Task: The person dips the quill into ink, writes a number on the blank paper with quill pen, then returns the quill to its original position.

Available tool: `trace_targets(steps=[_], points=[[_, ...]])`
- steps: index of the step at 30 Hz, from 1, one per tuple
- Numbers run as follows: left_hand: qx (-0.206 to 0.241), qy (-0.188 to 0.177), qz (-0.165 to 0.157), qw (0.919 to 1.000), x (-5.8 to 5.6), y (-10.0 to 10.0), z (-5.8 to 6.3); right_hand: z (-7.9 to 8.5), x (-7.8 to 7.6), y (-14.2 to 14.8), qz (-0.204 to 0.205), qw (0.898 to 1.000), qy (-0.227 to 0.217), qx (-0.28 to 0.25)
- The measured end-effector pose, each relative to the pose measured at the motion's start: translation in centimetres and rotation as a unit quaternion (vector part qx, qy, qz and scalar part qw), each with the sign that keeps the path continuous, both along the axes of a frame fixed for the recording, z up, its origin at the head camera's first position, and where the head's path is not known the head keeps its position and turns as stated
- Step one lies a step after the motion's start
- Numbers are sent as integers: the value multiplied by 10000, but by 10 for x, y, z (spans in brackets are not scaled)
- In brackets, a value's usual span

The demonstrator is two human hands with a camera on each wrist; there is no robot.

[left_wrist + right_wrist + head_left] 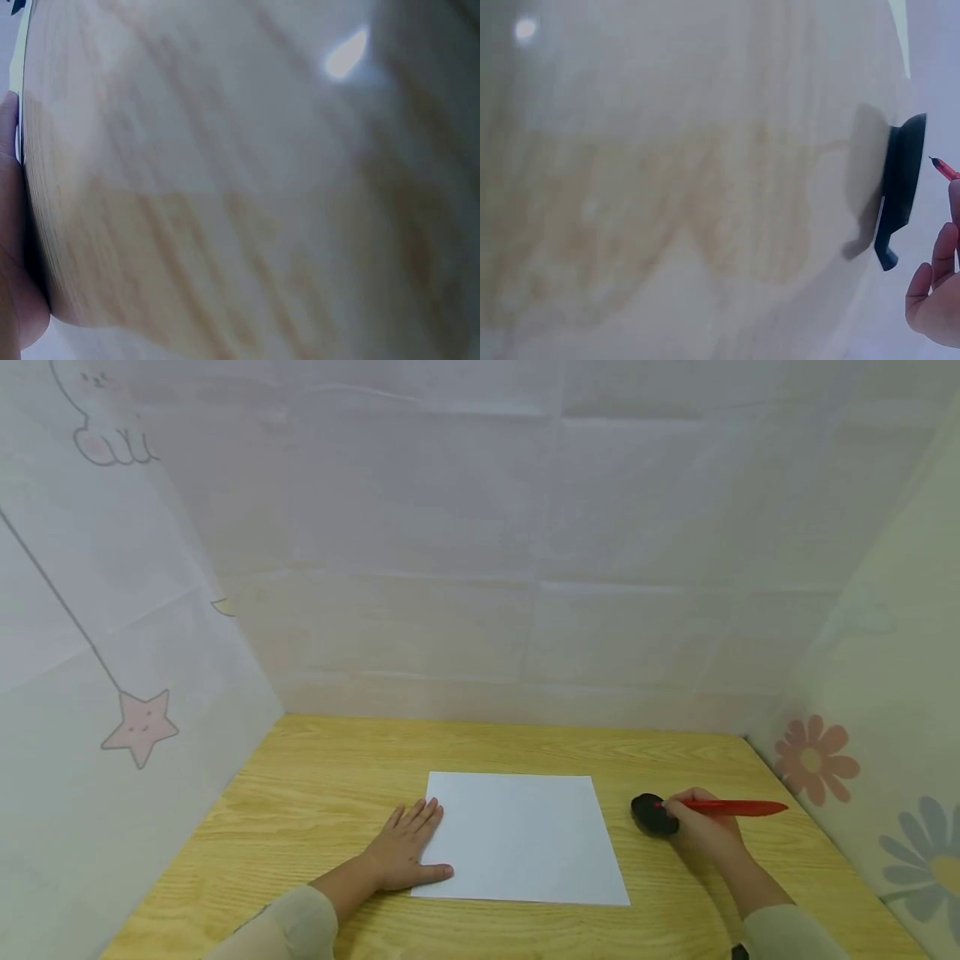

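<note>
From my remote feed: left hand (pixel 405 853) lies flat, fingers straight, thumb spread wide, gripping nothing; it rests across the left edge of a white paper sheet (pixel 517 839), thumb on the sheet near its lower left corner. Right hand (pixel 705 831) pinches a slim red pen (pixel 742 808), fingers bent around it, dark tip pointing left over a small black dish (pixel 652 821). In the right wrist view I get that tip just beside the dish's rim, with a gap showing. Dish sits right of the paper, apart from it, both on the wood-grain table (pixel 337 777). Left wrist view gives me mostly blurred tabletop plus a sliver of hand. Pale sheeting (pixel 420 527) backs the table; pink star (pixel 141 725) printed at left.
</note>
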State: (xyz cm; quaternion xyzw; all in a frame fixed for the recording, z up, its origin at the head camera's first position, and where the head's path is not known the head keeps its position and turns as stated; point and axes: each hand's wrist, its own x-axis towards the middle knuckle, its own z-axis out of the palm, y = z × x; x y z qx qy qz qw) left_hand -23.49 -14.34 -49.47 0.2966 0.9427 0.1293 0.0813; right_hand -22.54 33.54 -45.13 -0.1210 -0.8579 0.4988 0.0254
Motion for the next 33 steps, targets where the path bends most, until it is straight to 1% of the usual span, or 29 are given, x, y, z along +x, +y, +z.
trace_targets(steps=[3,8,14,18,22,24,28,33], points=[[5,0,39,10000,1,0,-1,5,-1,-3,-95,9999,-8,-144],[-84,-67,48,9999,1,0,3,10,-2,-8,-212,9993,-165,-249],[-283,22,94,9996,2,1,6,14,-6,-15,-309,9985,-191,-421],[-274,76,64,9996,0,2,3,16,-10,-23,-311,9980,-125,-532],[-237,126,16,9996,-2,1,-1,17,-16,-38,-207,9983,-56,-546],[-202,168,16,9997,-4,1,-4,18,-20,-47,-203,9980,-90,-594],[-269,260,77,9993,-7,0,-11,21,-26,-66,-193,9958,-80,-889],[-360,202,128,9991,-8,0,-12,21,-34,-91,-154,9930,79,-1168]])
